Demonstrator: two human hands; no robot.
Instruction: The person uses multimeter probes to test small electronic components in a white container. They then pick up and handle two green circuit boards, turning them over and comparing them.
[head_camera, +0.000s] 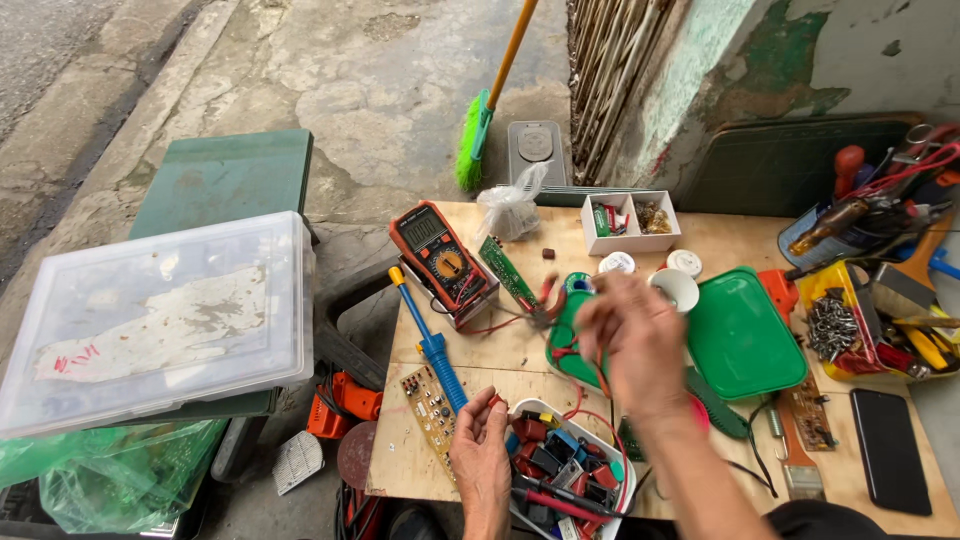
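Outdoors on cracked concrete, a cluttered plywood table (700, 245) stands; at its front edge the left hand (482, 448) pinches a red wire (580, 400), while the right hand (635, 335) hovers half-open, blurred.

Left hand (480, 450): bare, no glove, no ring to see.
Right hand (632, 338): bare too, a bit blurry.
Arms: both bare, no sleeves on them, no watch or band.
Clothes: a small bit of dark cloth shows at the bottom edge by the right arm.
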